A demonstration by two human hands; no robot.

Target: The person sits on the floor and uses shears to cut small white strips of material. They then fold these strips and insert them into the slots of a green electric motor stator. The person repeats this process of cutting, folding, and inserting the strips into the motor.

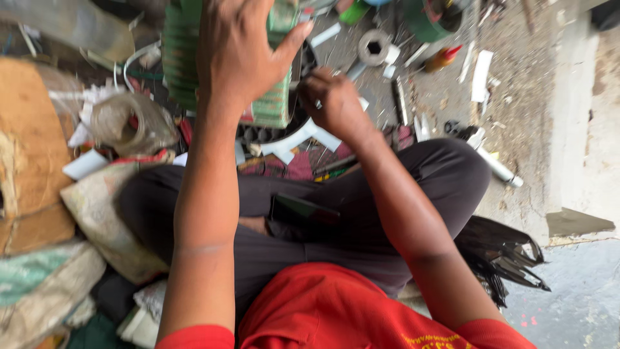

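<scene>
Sitting cross-legged on the floor [516, 129], we see our left hand [236, 52] clamped over the green ribbed part [181, 58] and our right hand [336, 103] pinched on something small at its edge, the work apparently mid-way amid loose white pieces [303, 139].

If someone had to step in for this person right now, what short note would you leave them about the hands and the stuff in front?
Left hand: spread over the top of the green ribbed part, gripping it.
Right hand: closed, fingertips pinched at the dark round piece beside the green part; whether it holds a small tool cannot be told.
White plastic bracket lies just below the hands, near the knees.
A grey round fitting and loose scraps lie on the floor beyond.
Done or left: cannot be told; the green part is in hand, being worked on.
</scene>
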